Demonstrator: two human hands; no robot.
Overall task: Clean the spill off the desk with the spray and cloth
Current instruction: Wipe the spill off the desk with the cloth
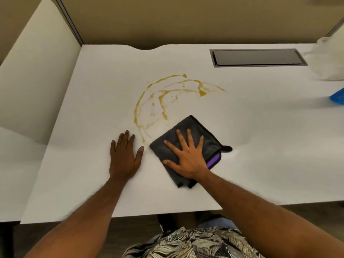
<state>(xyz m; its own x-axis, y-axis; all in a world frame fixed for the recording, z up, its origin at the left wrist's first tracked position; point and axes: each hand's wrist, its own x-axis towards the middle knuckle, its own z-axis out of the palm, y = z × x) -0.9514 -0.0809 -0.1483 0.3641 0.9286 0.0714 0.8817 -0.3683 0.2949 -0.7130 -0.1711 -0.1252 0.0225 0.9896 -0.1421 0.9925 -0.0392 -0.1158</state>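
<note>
A person's right hand (186, 157) presses flat, fingers (189, 138) spread wide, on one folded grey cloth (193, 131) lying on the white tabletop (260, 127), just beside the near end of a single amber spill (163, 95). The left hand (124, 157) rests open and empty on the tabletop, bracing. Wiping appears about to start; the next move likely calls for pushing the cloth forward through the streaks. A blue object (337, 96) sits at far right, possibly the spray.

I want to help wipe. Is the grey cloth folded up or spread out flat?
Folded. The grey cloth shows stacked layers at its near edge, under the right hand.
</note>
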